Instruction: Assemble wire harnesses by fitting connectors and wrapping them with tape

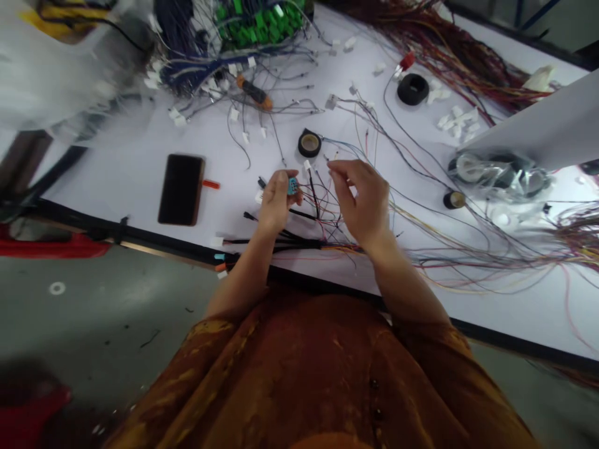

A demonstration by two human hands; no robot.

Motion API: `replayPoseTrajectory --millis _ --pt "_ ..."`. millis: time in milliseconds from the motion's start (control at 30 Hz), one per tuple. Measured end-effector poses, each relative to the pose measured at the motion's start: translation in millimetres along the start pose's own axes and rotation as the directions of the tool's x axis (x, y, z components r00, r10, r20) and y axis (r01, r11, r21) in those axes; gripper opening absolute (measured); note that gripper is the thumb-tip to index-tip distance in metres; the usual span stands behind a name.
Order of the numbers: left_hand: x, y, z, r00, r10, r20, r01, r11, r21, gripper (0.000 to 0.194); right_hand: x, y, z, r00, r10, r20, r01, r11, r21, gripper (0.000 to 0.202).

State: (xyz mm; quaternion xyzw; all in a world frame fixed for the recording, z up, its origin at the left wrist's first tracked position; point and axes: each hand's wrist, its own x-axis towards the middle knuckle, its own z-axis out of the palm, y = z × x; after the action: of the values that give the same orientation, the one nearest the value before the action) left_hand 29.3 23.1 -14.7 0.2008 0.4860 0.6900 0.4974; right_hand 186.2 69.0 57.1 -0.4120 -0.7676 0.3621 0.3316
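Between the thumb and fingers of my left hand [277, 198] is a small blue connector [292, 186] with several thin wires running out of it. My right hand [362, 198] is just to the right, thumb and index finger pinched together at a thin wire tip [327, 160]; the exact thing in the pinch is too small to make out. Loose red and dark wires spread over the table between both hands. Below them a black-sleeved wire bundle [299, 244] runs along the table's front edge. A roll of black tape [309, 144] lies just beyond the hands.
A phone [181, 189] and an orange strip [211, 184] lie to the left. Farther back are an orange-and-black tool [254, 93], green connectors [262, 25] and dark cables. Another black roll [412, 89], white connectors [458, 121] and a plastic bag [505, 174] lie right, beside a white upright panel [538, 125].
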Motion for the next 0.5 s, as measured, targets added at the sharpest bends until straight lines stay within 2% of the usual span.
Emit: replayPoseTrajectory --millis 33,67,100,133,167,200,233,267,367,433,500 --pt "-1.6 0.0 0.0 0.998 0.058 0.009 -0.058 0.997 0.046 0.028 16.2 8.6 0.2 0.999 0.032 0.045 -0.034 0.998 0.058 0.027" --pt "-3.5 0.8 -0.1 0.993 0.119 0.016 -0.120 0.988 0.096 0.027 31.4 17.0 2.1 0.985 0.074 0.153 -0.091 0.990 0.104 0.028" --pt "-5.9 2.5 -0.1 0.985 0.172 0.026 -0.174 0.973 0.152 0.025 44.4 24.4 5.4 0.942 0.124 0.313 -0.171 0.977 0.129 0.031" --pt "-8.5 4.6 -0.1 0.972 0.235 0.007 -0.231 0.949 0.216 0.023 54.2 30.2 9.4 0.847 0.160 0.507 -0.258 0.957 0.129 0.036" --pt "-10.8 6.6 0.2 0.958 0.287 -0.009 -0.273 0.921 0.276 0.020 60.5 34.9 13.8 0.730 0.160 0.664 -0.318 0.940 0.123 0.040" --pt "-12.5 8.0 0.8 0.942 0.334 -0.036 -0.307 0.900 0.308 0.018 63.5 39.0 18.0 0.653 0.171 0.738 -0.376 0.919 0.120 0.042" --pt "-13.2 8.3 1.4 0.941 0.337 -0.033 -0.310 0.896 0.317 0.018 63.9 43.5 21.7 0.603 0.180 0.777 -0.420 0.900 0.118 0.042" --pt "-12.8 7.6 2.0 0.945 0.327 -0.018 -0.305 0.899 0.314 0.020 62.4 48.4 24.8 0.592 0.203 0.780 -0.468 0.874 0.127 0.043" --pt "-7.1 0.8 1.9 0.948 0.318 0.016 -0.310 0.909 0.280 0.029 54.7 62.7 30.0 0.609 0.275 0.744 -0.592 0.781 0.197 0.042" --pt "-2.7 -4.6 0.2 0.948 0.317 0.016 -0.312 0.922 0.228 0.038 50.7 66.0 31.3 0.664 0.323 0.674 -0.622 0.739 0.259 0.040" --pt "0.8 -8.7 -1.6 0.951 0.310 -0.007 -0.304 0.935 0.184 0.044 49.2 62.9 31.8 0.754 0.359 0.550 -0.599 0.720 0.352 0.039"
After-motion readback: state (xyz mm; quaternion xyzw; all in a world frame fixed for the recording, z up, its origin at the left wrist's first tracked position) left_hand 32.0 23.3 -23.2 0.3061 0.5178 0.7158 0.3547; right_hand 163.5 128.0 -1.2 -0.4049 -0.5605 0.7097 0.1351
